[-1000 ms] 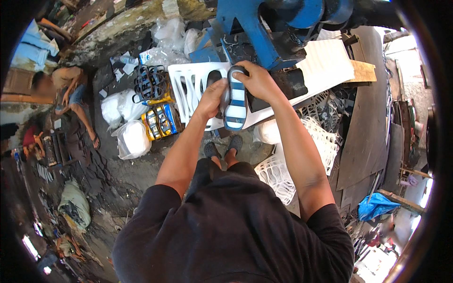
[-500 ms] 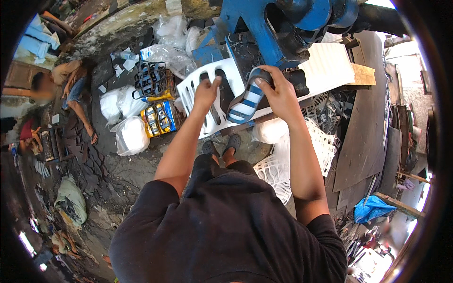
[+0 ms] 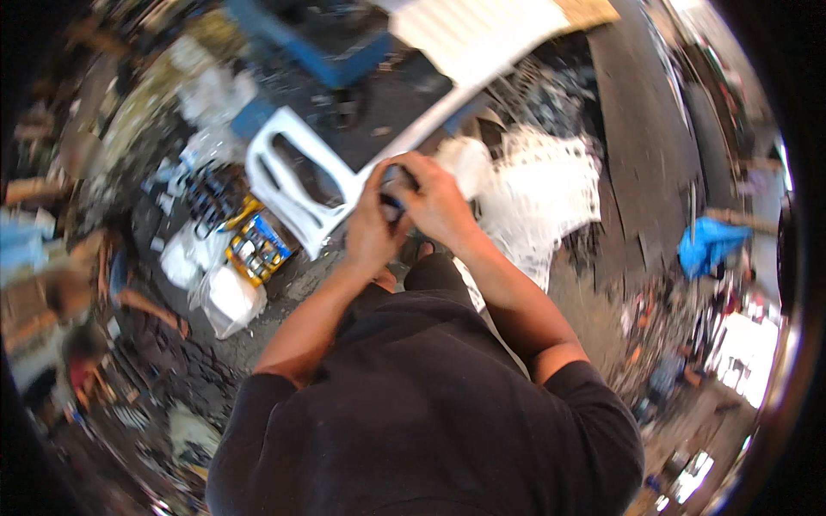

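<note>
In front of my body both hands are closed round a sandal (image 3: 395, 190), seen nearly end-on as a dark, slightly blurred shape. My left hand (image 3: 370, 228) wraps its near left side. My right hand (image 3: 433, 199) curls over it from the right, fingers close to the left ones. Most of the sandal is hidden by the hands. Just left of them is a white slatted plastic chair (image 3: 262, 163), beside the dark work table (image 3: 404, 95).
A blue machine (image 3: 348, 64) and a pale sheet (image 3: 482, 34) sit on the table. Right are white perforated scraps (image 3: 555, 189) and dark sheets (image 3: 641, 138). Left lie a yellow-blue box (image 3: 258, 249), black strap pieces (image 3: 206, 191) and a white bag (image 3: 231, 301). Another person (image 3: 129, 288) sits far left.
My hands have come together, nearer my body, both now on the sandal that my right hand held. The view has swung, and dark pieces no longer show on the chair.
</note>
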The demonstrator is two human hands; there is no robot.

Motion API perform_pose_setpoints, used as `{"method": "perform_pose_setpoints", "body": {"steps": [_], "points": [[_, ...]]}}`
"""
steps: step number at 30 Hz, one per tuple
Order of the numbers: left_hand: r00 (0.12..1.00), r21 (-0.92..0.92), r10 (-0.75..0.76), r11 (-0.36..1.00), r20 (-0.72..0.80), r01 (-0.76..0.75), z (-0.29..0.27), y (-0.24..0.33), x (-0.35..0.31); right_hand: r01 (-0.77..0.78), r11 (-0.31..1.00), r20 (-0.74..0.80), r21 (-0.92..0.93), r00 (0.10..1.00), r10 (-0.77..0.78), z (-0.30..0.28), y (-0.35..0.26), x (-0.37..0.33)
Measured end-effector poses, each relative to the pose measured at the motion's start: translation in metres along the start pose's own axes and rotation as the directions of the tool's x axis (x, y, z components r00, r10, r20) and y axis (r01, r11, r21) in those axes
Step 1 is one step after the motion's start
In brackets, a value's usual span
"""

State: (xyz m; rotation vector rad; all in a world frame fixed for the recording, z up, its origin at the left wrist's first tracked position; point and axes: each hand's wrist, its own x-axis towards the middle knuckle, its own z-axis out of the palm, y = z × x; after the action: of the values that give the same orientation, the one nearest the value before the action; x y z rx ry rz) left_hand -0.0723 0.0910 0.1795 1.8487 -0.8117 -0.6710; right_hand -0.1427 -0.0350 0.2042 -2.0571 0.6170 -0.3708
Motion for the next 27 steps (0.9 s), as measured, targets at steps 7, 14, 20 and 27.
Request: {"method": "perform_pose_setpoints", "body": {"steps": [7,14,20,27], "points": [[0.955,-0.01,0.232,0.972,0.183,-0.234,0.071,-0.016,0.011,-0.523,0.679,0.358,0.515,0.851,0.384,-0.056,0.114,-0.028],[0.988,-0.117,0.02,0.993,0.15,-0.002,0.149,-0.026,0.034,-0.548,0.832,0.044,0.085,0.837,0.546,-0.102,0.281,-0.005],[0.984,0.012,-0.17,0.985,0.051,0.169,0.184,-0.079,0.035,-0.34,0.94,-0.048,-0.039,0.94,0.338,-0.101,0.475,0.058],[0.933,0.088,-0.359,0.93,0.013,0.357,0.216,-0.133,0.024,-0.346,0.81,0.131,-0.473,0.882,0.453,-0.038,0.64,0.073]]}}
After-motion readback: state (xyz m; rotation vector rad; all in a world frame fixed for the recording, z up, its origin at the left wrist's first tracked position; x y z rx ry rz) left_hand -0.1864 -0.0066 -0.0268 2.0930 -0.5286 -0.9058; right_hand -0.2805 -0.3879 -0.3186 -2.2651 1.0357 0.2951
